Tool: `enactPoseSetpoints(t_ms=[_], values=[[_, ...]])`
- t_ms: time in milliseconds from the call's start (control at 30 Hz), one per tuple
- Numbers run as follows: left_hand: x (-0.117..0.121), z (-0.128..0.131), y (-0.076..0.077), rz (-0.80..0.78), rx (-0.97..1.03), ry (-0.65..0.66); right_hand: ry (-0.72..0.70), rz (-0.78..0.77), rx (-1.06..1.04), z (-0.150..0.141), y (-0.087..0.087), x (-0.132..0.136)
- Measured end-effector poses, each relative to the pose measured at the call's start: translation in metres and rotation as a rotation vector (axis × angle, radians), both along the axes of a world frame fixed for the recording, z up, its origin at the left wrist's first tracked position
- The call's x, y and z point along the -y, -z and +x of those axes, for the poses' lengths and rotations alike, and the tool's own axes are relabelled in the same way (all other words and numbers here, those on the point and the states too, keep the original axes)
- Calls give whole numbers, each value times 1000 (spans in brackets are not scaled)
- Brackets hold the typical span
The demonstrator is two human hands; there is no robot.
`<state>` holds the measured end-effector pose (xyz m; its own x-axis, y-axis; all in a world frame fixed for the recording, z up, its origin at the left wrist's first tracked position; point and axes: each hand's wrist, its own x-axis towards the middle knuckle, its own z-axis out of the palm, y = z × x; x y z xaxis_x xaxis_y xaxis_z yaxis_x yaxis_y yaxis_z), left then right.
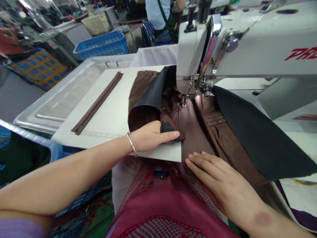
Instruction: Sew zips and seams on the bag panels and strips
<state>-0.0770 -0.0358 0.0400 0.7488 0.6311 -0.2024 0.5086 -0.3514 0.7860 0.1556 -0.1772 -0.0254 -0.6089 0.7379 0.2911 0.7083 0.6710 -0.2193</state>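
A brown garment piece (pixel 195 122) with zippers and dark lining lies across the sewing machine bed, partly beneath the presser foot (pixel 183 100). My left hand (pixel 151 135), wearing a silver bangle, is closed on a folded edge of the garment left of the foot, thumb on top. Behind that hand, the fabric curls up into a roll showing its black lining (pixel 151 94). Flat on the brown fabric near the front edge rests my right hand (pixel 213 172), fingers stretched out. The black panel (pixel 262 135) spreads to the right.
Two narrow brown strips (pixel 97 102) lie on the white board (pixel 116 115) at left, above a ruler marking. A clear plastic lid (pixel 66 86) and blue baskets (pixel 104 44) stand beyond. The sewing machine head (pixel 237 43) overhangs the right side. A person (pixel 158 16) sits at the back.
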Motion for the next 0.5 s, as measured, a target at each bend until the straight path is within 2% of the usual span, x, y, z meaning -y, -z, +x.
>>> enactPoseSetpoints(t_ms=[133,200,367,500], values=[[5,3,-1,86,-67,62,10,-13,5,-2,-1,2],[13,3,2,196,-88,92,24,-7,16,-3,-1,2],[33,2,14,520,-171,316,8,74,13,-5,-4,-2],[36,-1,20,592,-209,347,0,130,23,-5,-8,-9]])
